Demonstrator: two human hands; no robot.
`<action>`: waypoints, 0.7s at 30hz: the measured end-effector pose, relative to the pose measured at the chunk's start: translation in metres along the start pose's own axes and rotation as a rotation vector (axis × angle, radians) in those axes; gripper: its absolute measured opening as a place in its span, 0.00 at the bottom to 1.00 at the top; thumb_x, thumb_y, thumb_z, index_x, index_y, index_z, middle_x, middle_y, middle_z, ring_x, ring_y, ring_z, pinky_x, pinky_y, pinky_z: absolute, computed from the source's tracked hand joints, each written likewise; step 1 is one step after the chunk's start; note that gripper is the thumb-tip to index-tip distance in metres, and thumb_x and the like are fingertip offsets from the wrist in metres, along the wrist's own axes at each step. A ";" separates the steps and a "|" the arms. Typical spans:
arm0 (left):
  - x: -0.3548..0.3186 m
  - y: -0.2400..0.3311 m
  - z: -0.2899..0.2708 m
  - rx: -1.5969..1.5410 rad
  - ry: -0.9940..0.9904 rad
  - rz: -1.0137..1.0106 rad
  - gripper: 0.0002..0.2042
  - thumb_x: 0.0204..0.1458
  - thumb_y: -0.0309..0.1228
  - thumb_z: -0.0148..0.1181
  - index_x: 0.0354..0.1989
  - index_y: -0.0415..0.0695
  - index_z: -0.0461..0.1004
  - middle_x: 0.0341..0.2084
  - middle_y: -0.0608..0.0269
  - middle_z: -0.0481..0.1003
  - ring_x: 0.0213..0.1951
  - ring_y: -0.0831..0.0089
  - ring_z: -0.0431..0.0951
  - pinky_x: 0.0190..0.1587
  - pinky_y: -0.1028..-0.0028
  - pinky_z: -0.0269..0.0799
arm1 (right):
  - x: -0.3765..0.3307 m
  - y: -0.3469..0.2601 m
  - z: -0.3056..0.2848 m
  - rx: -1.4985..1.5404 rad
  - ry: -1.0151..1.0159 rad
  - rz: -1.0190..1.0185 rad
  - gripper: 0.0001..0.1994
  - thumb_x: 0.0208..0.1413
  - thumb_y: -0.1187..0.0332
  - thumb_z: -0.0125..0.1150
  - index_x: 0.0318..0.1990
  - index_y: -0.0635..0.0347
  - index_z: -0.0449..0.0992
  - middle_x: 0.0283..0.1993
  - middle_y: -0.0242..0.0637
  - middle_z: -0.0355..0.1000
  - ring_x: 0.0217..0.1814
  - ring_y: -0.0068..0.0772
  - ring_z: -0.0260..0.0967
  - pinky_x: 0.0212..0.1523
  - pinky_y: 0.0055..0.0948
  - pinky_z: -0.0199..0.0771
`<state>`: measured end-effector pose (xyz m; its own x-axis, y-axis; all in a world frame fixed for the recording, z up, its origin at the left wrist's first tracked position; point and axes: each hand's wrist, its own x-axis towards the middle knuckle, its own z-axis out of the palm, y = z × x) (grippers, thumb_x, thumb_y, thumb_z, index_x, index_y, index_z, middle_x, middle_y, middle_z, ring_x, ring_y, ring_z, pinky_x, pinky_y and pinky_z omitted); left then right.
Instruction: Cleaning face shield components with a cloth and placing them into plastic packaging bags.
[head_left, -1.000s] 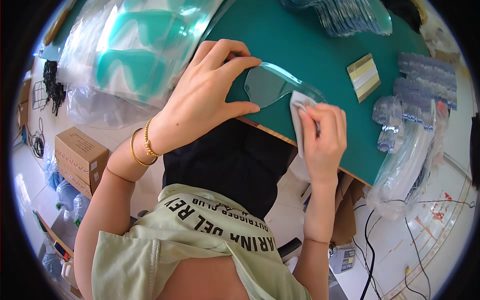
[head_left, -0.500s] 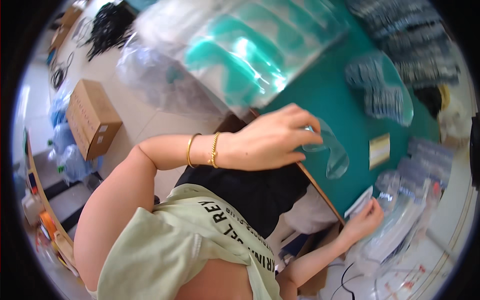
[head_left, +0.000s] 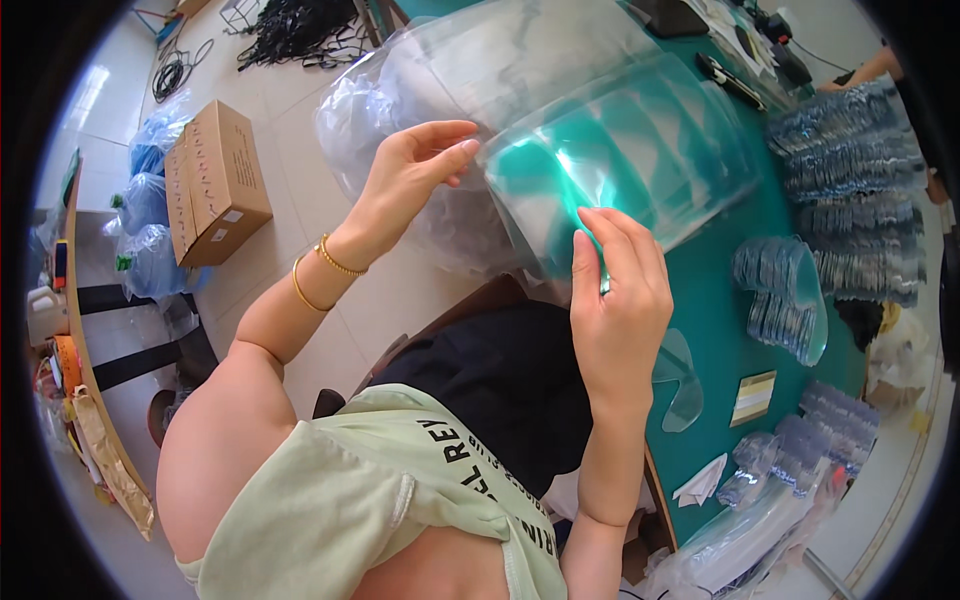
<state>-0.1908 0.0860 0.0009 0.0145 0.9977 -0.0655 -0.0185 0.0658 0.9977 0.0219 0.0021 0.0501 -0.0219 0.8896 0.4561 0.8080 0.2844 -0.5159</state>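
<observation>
Carton (head_left: 220,185): on floor (head_left: 300,165), left.
Left hand (head_left: 405,180): thumb and index narrow, at left corner of film stack (head_left: 690,150); can't tell if I'm gripping.
Film stack: clear/green, ahead of me, partly on table (head_left: 712,320).
Right hand (head_left: 627,295): I'm pinching film stack's near part.
Clear lens (head_left: 684,405): on table, right of my right wrist.
White cloth (head_left: 702,482): near right.

Brown cardboard box (head_left: 225,180) on pale tiled floor (head_left: 308,125), coiled dark cable (head_left: 172,74) beyond, tangled black straps (head_left: 295,32)
</observation>
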 end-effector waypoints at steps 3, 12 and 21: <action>0.008 0.008 -0.008 0.067 -0.221 -0.153 0.10 0.59 0.31 0.65 0.42 0.36 0.81 0.30 0.69 0.78 0.30 0.83 0.74 0.35 0.81 0.71 | 0.006 -0.001 0.005 0.026 -0.037 0.007 0.07 0.60 0.74 0.62 0.45 0.61 0.80 0.46 0.41 0.78 0.47 0.43 0.76 0.48 0.36 0.75; -0.002 0.030 0.009 -0.320 -0.510 -0.150 0.06 0.60 0.28 0.63 0.40 0.39 0.79 0.31 0.67 0.78 0.32 0.82 0.77 0.36 0.81 0.74 | 0.034 -0.025 0.011 0.283 -0.084 0.132 0.09 0.56 0.70 0.70 0.41 0.65 0.82 0.34 0.39 0.79 0.32 0.28 0.76 0.37 0.25 0.75; -0.003 0.021 0.017 0.036 -0.380 0.060 0.07 0.60 0.28 0.64 0.38 0.36 0.78 0.30 0.69 0.77 0.32 0.86 0.73 0.36 0.83 0.70 | 0.008 0.017 -0.029 0.701 0.164 0.559 0.06 0.62 0.72 0.64 0.39 0.67 0.81 0.32 0.31 0.78 0.33 0.17 0.71 0.37 0.18 0.69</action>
<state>-0.1747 0.0840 0.0224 0.3845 0.9231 -0.0019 0.0046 0.0001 1.0000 0.0531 0.0039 0.0661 0.3933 0.9162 0.0766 0.1314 0.0264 -0.9910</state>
